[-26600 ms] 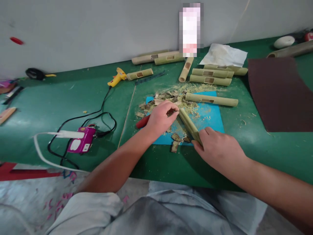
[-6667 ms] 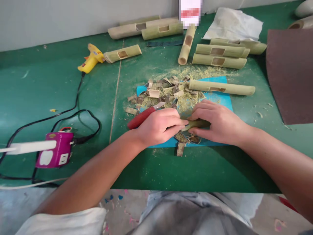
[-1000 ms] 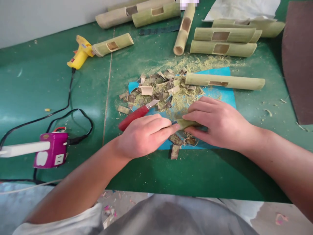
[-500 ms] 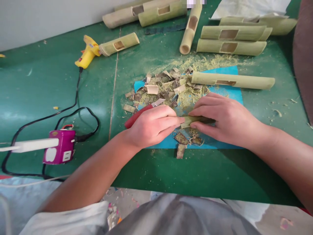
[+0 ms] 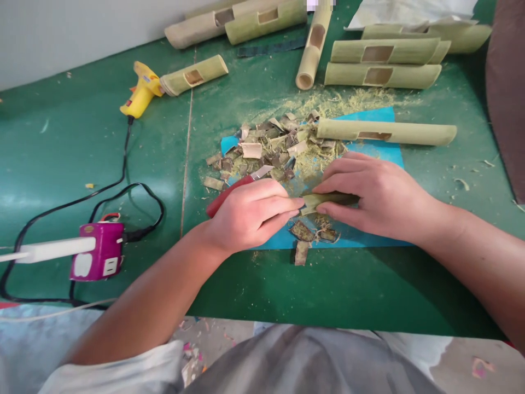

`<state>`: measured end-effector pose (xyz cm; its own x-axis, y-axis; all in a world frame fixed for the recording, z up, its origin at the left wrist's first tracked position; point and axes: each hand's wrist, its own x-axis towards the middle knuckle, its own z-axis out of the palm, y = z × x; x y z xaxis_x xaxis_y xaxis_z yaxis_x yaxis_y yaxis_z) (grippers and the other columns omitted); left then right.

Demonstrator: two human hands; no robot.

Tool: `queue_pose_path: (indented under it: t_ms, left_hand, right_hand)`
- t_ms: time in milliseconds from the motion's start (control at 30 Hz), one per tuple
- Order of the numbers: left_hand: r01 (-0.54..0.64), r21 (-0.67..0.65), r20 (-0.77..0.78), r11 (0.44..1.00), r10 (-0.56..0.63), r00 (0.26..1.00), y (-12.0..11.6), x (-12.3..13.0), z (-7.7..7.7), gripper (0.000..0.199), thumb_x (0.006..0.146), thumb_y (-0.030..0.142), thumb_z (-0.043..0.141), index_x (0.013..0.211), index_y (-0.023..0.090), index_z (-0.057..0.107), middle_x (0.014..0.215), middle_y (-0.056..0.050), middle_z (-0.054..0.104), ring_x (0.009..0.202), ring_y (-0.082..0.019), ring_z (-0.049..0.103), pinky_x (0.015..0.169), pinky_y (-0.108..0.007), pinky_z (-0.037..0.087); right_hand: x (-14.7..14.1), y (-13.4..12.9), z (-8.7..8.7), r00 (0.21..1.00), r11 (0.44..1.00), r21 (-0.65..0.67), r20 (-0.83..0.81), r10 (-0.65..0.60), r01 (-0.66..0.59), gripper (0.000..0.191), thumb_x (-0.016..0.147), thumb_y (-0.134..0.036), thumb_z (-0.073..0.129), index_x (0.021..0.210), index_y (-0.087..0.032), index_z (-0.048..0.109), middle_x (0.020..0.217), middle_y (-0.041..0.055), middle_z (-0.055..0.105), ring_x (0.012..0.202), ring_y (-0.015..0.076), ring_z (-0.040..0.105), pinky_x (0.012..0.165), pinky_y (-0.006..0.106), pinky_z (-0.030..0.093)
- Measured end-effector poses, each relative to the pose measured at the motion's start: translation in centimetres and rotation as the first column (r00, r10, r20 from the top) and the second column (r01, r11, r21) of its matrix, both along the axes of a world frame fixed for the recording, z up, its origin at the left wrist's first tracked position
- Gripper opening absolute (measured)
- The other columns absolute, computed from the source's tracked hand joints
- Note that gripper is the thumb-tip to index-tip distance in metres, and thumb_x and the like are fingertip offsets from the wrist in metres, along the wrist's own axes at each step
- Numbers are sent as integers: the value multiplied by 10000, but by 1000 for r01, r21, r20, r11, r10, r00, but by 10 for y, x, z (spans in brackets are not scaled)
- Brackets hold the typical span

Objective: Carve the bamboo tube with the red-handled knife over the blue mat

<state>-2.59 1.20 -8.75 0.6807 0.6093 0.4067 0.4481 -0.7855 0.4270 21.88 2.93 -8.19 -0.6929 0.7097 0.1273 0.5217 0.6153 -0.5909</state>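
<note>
My right hand is closed around a small curved piece of green bamboo, its fingers along the top and thumb at the near side. My left hand is closed, fingertips pressed against the left end of that piece. A thin dark edge shows under those fingertips, too small to name. Just behind the left hand lies a red-handled knife, its blade pointing to the upper right. Several bamboo chips lie just in front of the hands on a blue sheet.
A heap of bamboo chips and shavings lies beyond the hands. Next to it rests a notched bamboo tube. More notched tubes line the back. At left are a yellow glue gun and a purple power adapter with black cable.
The view has shifted slightly, so the table's things sit a little further left. Both hands keep nearly the same hold on the bamboo piece.
</note>
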Motion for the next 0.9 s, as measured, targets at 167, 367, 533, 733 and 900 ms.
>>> queue_pose_path:
  t_ms: [167, 367, 533, 733, 900]
  left_hand:
    - [7, -22, 18, 1000, -7, 1000, 2, 8, 0, 129, 953, 209, 599, 1007, 176, 711, 873, -23, 688, 765, -101, 644, 703, -222, 529]
    - [64, 13, -13, 998, -64, 998, 3, 6, 3, 131, 951, 182, 585, 1015, 160, 698, 833, -24, 671, 740, -108, 623, 695, -240, 510]
    - [62, 89, -58, 994, -57, 997, 1, 6, 2, 134, 956, 194, 572, 1003, 163, 694, 815, -30, 662, 726, -121, 603, 666, -254, 493]
    - [55, 125, -31, 991, -51, 998, 0, 8, -1, 138, 953, 185, 575, 1011, 165, 699, 816, -28, 658, 728, -118, 598, 674, -252, 494]
    - [76, 103, -13, 992, -75, 997, 0, 7, -1, 126, 943, 170, 583, 999, 152, 694, 793, -29, 650, 703, -116, 593, 657, -255, 491]
  right_hand:
    - [0, 0, 1, 1000, 1000, -20, -1, 8, -8, 184, 879, -314, 582, 911, -203, 725, 906, 84, 662, 891, 236, 581, 749, 363, 443]
    - [0, 0, -1, 1000, 1000, -2, -11, 2, -2, 177, 873, -321, 590, 902, -204, 719, 910, 77, 668, 887, 234, 581, 750, 367, 441]
    - [1, 2, -1, 1000, 1000, -16, -4, 6, -6, 178, 874, -318, 593, 894, -201, 726, 895, 71, 659, 882, 221, 580, 754, 353, 433]
    - [1, 3, 0, 1000, 1000, -27, -2, 13, -13, 188, 869, -311, 578, 888, -209, 734, 869, 70, 652, 865, 226, 574, 743, 360, 430]
    - [0, 1, 1, 1000, 1000, -14, -3, -4, 4, 144, 811, -273, 606, 898, -216, 705, 875, 61, 642, 869, 225, 563, 743, 358, 424]
